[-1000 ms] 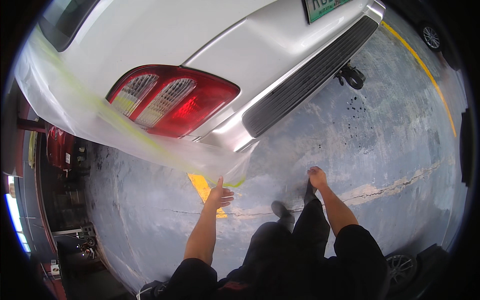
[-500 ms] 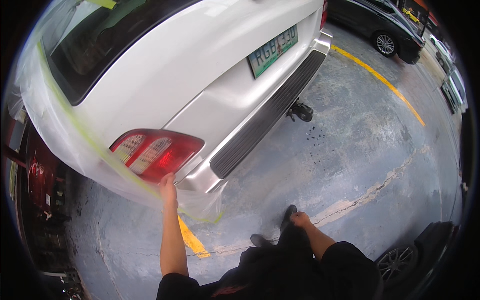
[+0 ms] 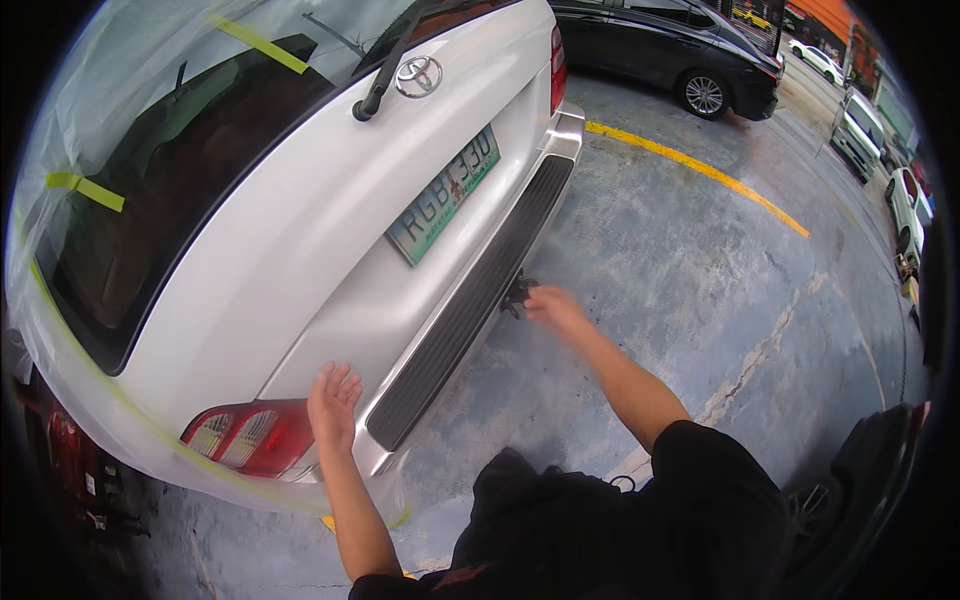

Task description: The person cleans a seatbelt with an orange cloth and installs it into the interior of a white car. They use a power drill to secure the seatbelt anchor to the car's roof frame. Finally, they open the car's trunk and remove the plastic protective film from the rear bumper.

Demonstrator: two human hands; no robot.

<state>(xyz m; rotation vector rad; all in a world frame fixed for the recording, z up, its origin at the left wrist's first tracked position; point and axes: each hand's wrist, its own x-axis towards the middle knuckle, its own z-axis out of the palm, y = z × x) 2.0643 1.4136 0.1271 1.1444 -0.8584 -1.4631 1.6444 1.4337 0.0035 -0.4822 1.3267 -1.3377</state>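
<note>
The white car's tailgate (image 3: 290, 190) faces me, with a black step pad (image 3: 475, 300) along its silver bumper (image 3: 570, 125). My left hand (image 3: 333, 408) is raised beside the red and clear tail light (image 3: 245, 437), near the bumper's left end. Its fingers are apart and hold nothing. Farther right, my right hand (image 3: 555, 308) appears by the dark tow hitch (image 3: 518, 292), smeared by motion, so its fingers cannot be made out. Clear masking film (image 3: 60, 370) covers the car's left side and part of the rear window, held by yellow-green tape (image 3: 258, 45).
A dark car (image 3: 660, 50) is parked beyond the white one, behind a yellow floor line (image 3: 700, 170). Another dark car's wheel (image 3: 815, 505) stands at the lower right. Cracked grey-blue concrete (image 3: 660, 270) lies between. A red vehicle part (image 3: 70, 455) shows at far left.
My view has shifted up and right along the tailgate. My left hand has come off the tail light's lower edge and opened. My right hand has risen from near my feet toward the bumper.
</note>
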